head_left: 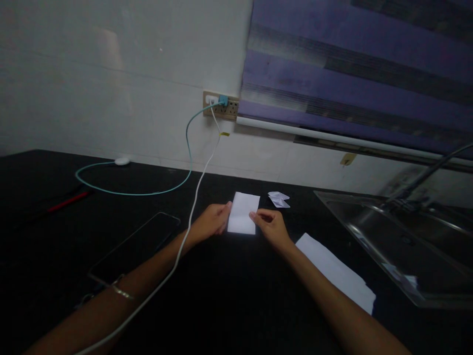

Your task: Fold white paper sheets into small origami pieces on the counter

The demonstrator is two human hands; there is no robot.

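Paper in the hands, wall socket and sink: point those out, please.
Paper (pixel 242 212): head view, middle of its face.
Wall socket (pixel 232 108): head view, right part of its panel.
Sink (pixel 393 271): head view, its left rim.

Shows as a white paper rectangle (pixel 241 212) (faintly shaded midway), held at both sides, well left of the sink (pixel 399 234).

Left forearm (pixel 151 273) slanted up from lower left, right forearm (pixel 325 282) from lower right. Left hand (pixel 215 218) lay just left of centre, thumb uppermost, fingers curled below. Right hand (pixel 272 227), right of centre: grip was pinched, thumb pointed left, fingers bent.
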